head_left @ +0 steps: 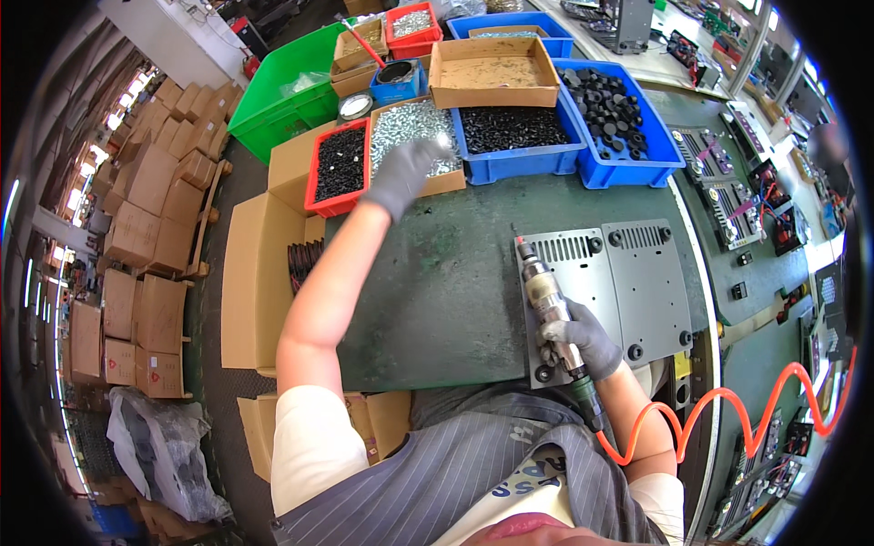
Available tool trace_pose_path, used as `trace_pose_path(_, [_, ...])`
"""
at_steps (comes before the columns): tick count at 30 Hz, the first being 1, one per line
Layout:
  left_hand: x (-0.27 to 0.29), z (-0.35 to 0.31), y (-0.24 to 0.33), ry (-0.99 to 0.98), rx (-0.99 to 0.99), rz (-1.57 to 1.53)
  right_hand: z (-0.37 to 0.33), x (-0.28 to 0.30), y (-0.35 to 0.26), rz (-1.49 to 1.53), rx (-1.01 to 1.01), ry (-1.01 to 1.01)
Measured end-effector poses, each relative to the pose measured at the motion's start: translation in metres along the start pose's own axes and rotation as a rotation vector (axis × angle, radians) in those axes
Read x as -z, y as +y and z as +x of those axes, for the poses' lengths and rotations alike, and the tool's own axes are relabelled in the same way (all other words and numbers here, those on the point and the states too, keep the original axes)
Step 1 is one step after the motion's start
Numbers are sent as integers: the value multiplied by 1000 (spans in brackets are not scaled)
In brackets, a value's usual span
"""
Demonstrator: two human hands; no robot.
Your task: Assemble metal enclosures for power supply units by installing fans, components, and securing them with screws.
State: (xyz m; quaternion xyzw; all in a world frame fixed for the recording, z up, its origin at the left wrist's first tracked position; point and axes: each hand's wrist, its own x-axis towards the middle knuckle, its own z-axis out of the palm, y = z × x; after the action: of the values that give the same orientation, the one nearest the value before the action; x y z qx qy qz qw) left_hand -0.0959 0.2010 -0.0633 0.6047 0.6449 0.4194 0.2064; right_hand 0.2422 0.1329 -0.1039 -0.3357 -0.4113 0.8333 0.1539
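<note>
In a grey glove, my left hand (402, 176) is at the near edge of a cardboard box of small silver screws (407, 129). Its fingers are blurred, so whether they hold anything is unclear. My right hand (590, 339), also gloved, is wrapped round an air screwdriver (548, 298) with a metal body and a coiled orange hose (719, 400). The tool's bit points away from me, over the left edge of two grey metal panels (628, 305) lying side by side. Both panels have vent slots and round black feet (636, 351) near their corners.
A red bin (339, 207) and a blue bin (519, 169) hold small black parts. Another blue bin (628, 175) holds round black feet. An empty-looking cardboard tray (492, 73) sits above them. An open carton (255, 282) flanks the green table (428, 318); a green crate (282, 82) stands behind.
</note>
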Motion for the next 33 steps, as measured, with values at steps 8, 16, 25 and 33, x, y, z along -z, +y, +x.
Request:
trace_pose_path(8, [38, 87, -35, 72, 580, -481, 4, 8, 2, 117, -1, -2])
trace_pose_path(16, [64, 62, -52, 163, 399, -1076, 5, 6, 0, 72, -16, 11])
trace_pose_path(25, [45, 49, -53, 75, 129, -63, 6, 6, 2, 12, -5, 25])
trace_pose_path(33, [120, 19, -65, 69, 133, 449, 3, 2, 0, 18, 6, 46])
